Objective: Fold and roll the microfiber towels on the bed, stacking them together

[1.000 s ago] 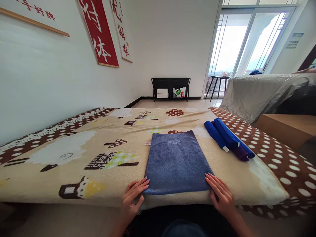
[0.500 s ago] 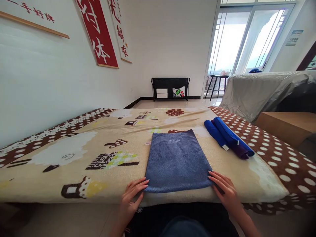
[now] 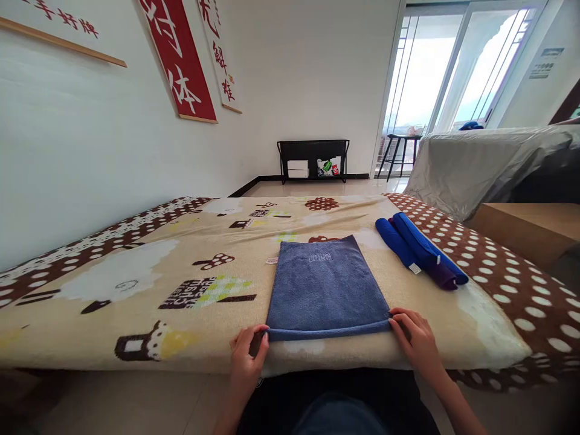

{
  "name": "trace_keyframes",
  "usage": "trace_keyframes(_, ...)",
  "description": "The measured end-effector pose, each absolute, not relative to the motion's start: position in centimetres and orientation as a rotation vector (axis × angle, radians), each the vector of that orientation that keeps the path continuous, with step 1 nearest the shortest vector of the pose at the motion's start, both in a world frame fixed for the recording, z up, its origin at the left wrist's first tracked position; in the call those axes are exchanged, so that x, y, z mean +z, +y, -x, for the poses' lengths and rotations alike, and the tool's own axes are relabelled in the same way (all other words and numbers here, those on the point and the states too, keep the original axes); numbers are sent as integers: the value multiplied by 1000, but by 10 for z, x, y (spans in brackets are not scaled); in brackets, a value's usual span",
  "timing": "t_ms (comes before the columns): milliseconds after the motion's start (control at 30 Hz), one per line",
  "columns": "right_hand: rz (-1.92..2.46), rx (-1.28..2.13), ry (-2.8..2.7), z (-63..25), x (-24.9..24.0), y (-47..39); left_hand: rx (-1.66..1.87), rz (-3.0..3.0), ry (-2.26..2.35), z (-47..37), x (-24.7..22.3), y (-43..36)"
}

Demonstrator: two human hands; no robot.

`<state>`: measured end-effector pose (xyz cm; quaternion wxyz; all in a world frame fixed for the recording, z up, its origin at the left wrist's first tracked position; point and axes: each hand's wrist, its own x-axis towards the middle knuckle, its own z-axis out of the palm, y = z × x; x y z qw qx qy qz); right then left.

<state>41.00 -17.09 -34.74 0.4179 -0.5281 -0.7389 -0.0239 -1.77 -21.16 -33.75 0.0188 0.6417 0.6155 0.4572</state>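
A blue-grey towel (image 3: 326,287) lies flat on the patterned blanket, with small embroidered lettering near its far edge and a white tag at its left side. Its near edge is turned over into a narrow roll. My left hand (image 3: 247,350) pinches the left end of that roll between thumb and fingers. At the right end, my right hand (image 3: 414,338) grips the other corner the same way. Beyond my right hand lie rolled blue and purple towels (image 3: 419,251), one with a white tag.
The cream blanket (image 3: 217,241) with brown polka-dot borders covers the bed. A cardboard box (image 3: 534,217) and a plastic-covered piece of furniture (image 3: 480,163) stand to the right. Against the far wall is a black rack (image 3: 312,151); a black stool (image 3: 401,148) stands by the glass door.
My fingers have closed on the towel's near corners. The near edge, flat before, is now turned over into a narrow roll slightly farther from me.
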Motion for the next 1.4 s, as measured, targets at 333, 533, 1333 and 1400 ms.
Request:
trace_keyframes(333,1177,-357,-1660,-410,-371,-170,1632,-2057,1963,4,-333,-207)
trace_keyframes(533,1198,-309,-1696,-415,-372,-178,1473,-2180,2023,-1,-331,-212)
trace_keyframes(1333,565,-61,-2376,-253,-296,-202,1357,-2173,2181,-20,-338,-208)
trace_keyframes(1400,604,-71,-2358,-251,-302,-196,1334,-2151,2112,-20,-340,-207)
